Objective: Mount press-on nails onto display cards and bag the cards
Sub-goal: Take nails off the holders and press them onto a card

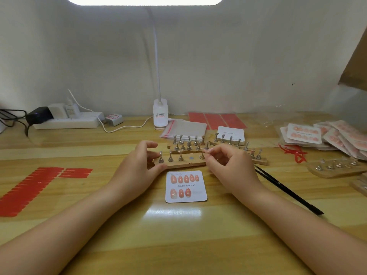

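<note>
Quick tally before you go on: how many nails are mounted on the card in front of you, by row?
Top row nails: 5
Bottom row nails: 3
Total on the card: 8

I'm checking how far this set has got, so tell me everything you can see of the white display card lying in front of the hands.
The display card is a white, paper-like rectangle with rounded corners, lying flat on the wooden table just nearer than the wooden nail stand. It reads "Handmade Nail" across the middle. Five pink-orange nails sit in its upper row, three in the lower, leaving the lower right bare. Neither hand touches it.
</note>
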A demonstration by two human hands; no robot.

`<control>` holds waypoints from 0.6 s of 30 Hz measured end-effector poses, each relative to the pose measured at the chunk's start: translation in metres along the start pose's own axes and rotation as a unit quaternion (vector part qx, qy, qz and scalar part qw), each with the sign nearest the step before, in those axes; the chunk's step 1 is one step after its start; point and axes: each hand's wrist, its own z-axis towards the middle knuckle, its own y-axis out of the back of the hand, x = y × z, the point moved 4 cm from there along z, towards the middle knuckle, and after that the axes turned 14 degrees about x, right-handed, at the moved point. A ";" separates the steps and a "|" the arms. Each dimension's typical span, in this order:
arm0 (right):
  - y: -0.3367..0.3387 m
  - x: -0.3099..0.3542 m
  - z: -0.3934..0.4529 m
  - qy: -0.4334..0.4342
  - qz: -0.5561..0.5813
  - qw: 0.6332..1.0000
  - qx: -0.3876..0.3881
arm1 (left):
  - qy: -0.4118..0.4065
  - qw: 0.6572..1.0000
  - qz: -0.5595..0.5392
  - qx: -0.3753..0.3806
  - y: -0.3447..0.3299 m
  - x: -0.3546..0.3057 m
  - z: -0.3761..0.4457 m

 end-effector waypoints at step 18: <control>-0.018 0.030 -0.017 0.188 -0.055 0.977 0.078 | -0.284 0.932 0.201 -0.102 0.000 -0.063 -0.036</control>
